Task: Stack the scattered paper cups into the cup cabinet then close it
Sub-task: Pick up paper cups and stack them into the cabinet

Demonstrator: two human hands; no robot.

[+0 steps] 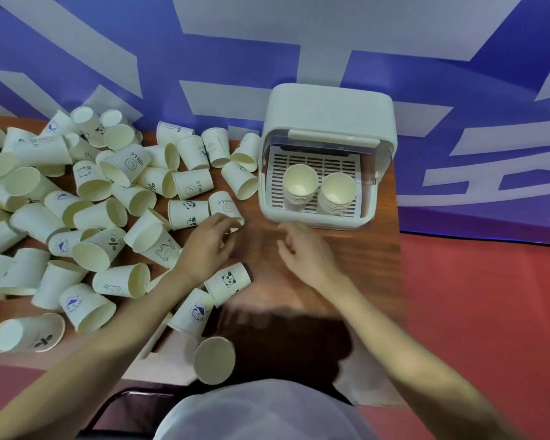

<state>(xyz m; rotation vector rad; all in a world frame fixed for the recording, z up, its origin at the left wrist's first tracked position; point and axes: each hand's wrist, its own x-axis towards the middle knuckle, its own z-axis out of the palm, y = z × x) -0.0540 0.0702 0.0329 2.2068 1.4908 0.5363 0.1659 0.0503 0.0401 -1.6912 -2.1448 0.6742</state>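
The left hand (211, 238) is the nearer one: its curled fingers (232, 226) close on the mouth end of a white paper "HELLO" cup (225, 207) lying on its side on the brown wooden surface (356, 258), long axis running away from the person, base pointing towards the back. The open white plastic cup cabinet (329, 122) lies to that cup's right, holding 2 short cup stacks (300, 182) on its slotted tray. The right hand (305, 252) hovers loose just before the cabinet, fingers apart, holding nothing.

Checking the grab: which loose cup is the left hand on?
The HELLO cup lying beside the panda-print cup; the left hand curls over its rim.
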